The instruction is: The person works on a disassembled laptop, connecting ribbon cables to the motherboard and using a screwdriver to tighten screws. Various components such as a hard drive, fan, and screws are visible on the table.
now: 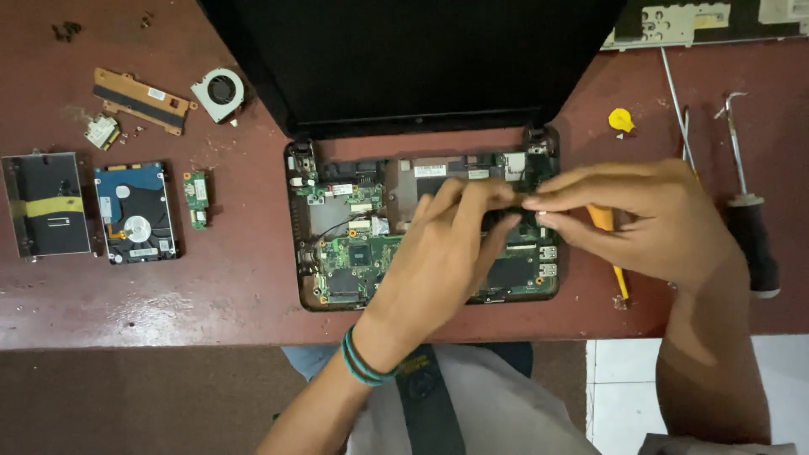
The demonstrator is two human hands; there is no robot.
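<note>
An opened small laptop lies on the dark red table with its green motherboard bared and its black screen tilted back. My left hand reaches over the board, its fingertips on a small dark part near the right side. My right hand comes in from the right, its fingers pinching at that same small part, fingertips meeting those of the left hand. What exactly is pinched is hidden by the fingers. An orange-handled screwdriver lies under my right hand.
To the left lie a hard drive, its metal caddy, a small green board, a fan and an orange-brown bracket. A black-handled screwdriver, thin metal tools and a yellow pick lie right.
</note>
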